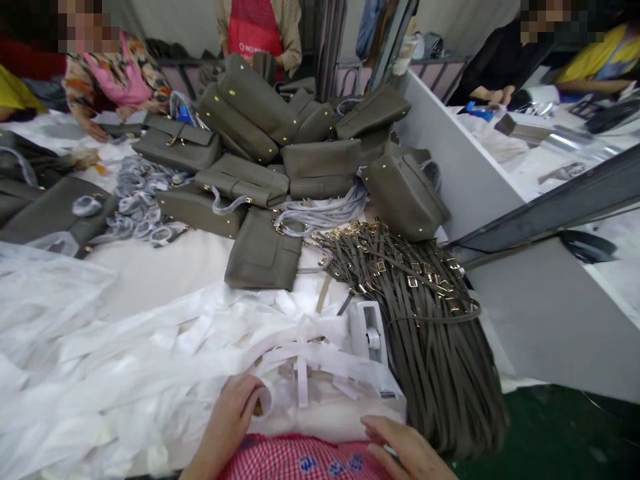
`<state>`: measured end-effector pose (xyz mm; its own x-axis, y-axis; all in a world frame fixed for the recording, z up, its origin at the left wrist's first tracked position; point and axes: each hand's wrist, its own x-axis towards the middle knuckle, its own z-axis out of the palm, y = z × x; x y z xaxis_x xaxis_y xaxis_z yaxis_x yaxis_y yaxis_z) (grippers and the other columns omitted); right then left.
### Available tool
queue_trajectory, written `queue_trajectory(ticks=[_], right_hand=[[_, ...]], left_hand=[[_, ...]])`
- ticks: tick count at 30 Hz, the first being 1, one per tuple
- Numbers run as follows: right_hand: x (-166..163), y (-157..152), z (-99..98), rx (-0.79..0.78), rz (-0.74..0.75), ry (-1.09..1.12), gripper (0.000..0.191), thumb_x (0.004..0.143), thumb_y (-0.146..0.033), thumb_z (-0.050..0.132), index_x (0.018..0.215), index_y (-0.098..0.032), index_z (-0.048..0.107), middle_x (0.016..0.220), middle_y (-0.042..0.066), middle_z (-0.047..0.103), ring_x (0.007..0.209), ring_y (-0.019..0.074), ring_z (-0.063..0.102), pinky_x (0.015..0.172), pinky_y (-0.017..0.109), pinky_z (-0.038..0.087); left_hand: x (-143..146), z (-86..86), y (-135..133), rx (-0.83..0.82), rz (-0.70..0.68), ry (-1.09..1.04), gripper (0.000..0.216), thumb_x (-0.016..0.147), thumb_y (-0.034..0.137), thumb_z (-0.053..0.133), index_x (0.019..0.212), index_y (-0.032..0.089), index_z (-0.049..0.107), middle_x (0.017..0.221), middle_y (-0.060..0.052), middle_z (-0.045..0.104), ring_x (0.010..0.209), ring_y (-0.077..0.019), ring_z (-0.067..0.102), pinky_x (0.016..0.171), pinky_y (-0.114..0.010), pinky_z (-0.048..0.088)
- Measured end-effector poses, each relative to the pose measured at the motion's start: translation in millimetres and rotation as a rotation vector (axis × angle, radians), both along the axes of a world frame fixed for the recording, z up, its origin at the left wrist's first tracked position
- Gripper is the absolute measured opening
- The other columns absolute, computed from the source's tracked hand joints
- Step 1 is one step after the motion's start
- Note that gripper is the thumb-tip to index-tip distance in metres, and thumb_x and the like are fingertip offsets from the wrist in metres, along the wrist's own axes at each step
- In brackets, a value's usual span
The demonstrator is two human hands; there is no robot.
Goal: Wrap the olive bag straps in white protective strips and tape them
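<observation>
At the table's near edge lies a bundle in thin white wrapping (325, 417), with pale strips looped over its top. My left hand (235, 407) is at its left end, fingers curled round a small whitish ring that looks like a roll of tape (265, 400). Fingers stretched and apart, my right hand (400, 440) is at the bundle's right end and holds nothing. Whether its fingertips touch the wrapping I cannot tell. Just behind the bundle sits a white tape dispenser (371, 333).
Olive handbags (265, 247) are piled at the back. Many dark straps with gold buckles (440, 347) hang over the edge on my right. White wrapping sheets (125, 360) cover the left. A grey partition (560, 320) stands at right; several people work around the tables.
</observation>
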<state>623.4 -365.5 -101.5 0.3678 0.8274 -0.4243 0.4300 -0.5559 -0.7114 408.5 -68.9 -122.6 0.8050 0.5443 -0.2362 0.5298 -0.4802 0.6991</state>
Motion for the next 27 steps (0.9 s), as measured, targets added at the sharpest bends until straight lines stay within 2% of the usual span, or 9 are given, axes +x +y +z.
queue_trajectory(ticks=[3,6,10,12,14,17,20,24,27], right_hand=[[-12.8,7.3,4.7,-0.084,-0.039,0.092,0.048,0.089,-0.051,0.055,0.122,-0.019,0.069,0.118,0.013,0.071,0.110,0.0296,0.066,0.101,0.040,0.050],[-25.1,16.8,11.4,-0.115,-0.212,0.288,0.049,0.086,-0.056,0.058,0.116,-0.020,0.070,0.114,0.012,0.072,0.109,0.0299,0.066,0.100,0.041,0.049],[-44.8,29.0,5.6,-0.043,-0.694,0.781,0.061,0.071,-0.066,0.071,0.107,-0.017,0.070,0.105,0.013,0.074,0.101,0.0295,0.069,0.096,0.041,0.051],[-55.0,32.5,-2.7,0.029,-0.964,0.969,0.064,0.062,-0.063,0.081,0.103,-0.015,0.070,0.098,0.013,0.075,0.093,0.0275,0.072,0.091,0.039,0.054],[-65.6,34.3,-10.7,0.080,-1.129,1.051,0.061,0.058,-0.056,0.087,0.099,-0.015,0.071,0.096,0.013,0.076,0.088,0.0249,0.073,0.085,0.036,0.055],[-84.2,37.0,-18.8,0.091,-1.206,1.060,0.057,0.058,-0.050,0.089,0.098,-0.014,0.071,0.093,0.012,0.076,0.086,0.0224,0.073,0.081,0.032,0.056],[-106.4,44.2,-23.7,0.078,-1.215,1.030,0.055,0.059,-0.051,0.088,0.095,-0.014,0.070,0.089,0.010,0.076,0.080,0.0214,0.073,0.076,0.031,0.056],[-125.8,61.1,-27.2,0.110,-1.181,1.080,0.054,0.061,-0.052,0.087,0.096,-0.014,0.069,0.090,0.011,0.076,0.079,0.0209,0.073,0.074,0.031,0.056],[-121.5,75.8,-25.4,0.228,-1.195,1.254,0.064,0.061,-0.055,0.086,0.107,-0.015,0.067,0.108,0.013,0.073,0.097,0.0235,0.071,0.081,0.032,0.056]], left_hand=[[4.9,-1.4,-10.8,-0.021,-0.058,0.002,0.021,0.085,0.027,0.046,0.083,0.022,0.066,0.084,-0.007,0.071,0.083,-0.0230,0.066,0.079,-0.035,0.053],[-1.4,-4.1,-4.5,0.005,0.022,0.038,0.021,0.086,0.030,0.043,0.082,0.023,0.063,0.085,-0.007,0.069,0.082,-0.0244,0.065,0.078,-0.037,0.052],[-21.9,-7.5,24.2,0.042,0.130,0.094,0.022,0.089,0.032,0.040,0.084,0.022,0.058,0.083,-0.008,0.068,0.081,-0.0255,0.065,0.076,-0.038,0.050],[-30.8,-7.4,36.7,0.042,0.113,0.116,0.022,0.089,0.032,0.040,0.081,0.022,0.058,0.080,-0.007,0.068,0.079,-0.0245,0.066,0.075,-0.036,0.050],[-34.0,-7.4,42.2,0.044,0.061,0.137,0.023,0.090,0.033,0.041,0.079,0.022,0.058,0.079,-0.006,0.068,0.076,-0.0229,0.066,0.073,-0.034,0.050],[-23.5,-11.3,36.0,0.101,-0.032,0.161,0.022,0.090,0.036,0.048,0.092,0.019,0.061,0.091,-0.008,0.068,0.085,-0.0247,0.066,0.078,-0.035,0.050],[0.1,-20.4,22.4,0.207,-0.139,0.167,0.025,0.086,0.029,0.055,0.106,0.014,0.060,0.105,-0.015,0.064,0.100,-0.0319,0.061,0.084,-0.042,0.047],[22.0,-25.9,14.4,0.311,-0.292,0.146,0.022,0.082,0.004,0.045,0.090,0.013,0.063,0.093,-0.015,0.064,0.091,-0.0300,0.061,0.079,-0.042,0.047],[13.0,-13.7,14.8,0.370,-0.383,0.082,0.026,0.083,0.002,0.042,0.084,0.016,0.063,0.088,-0.011,0.064,0.086,-0.0257,0.060,0.078,-0.038,0.047]])
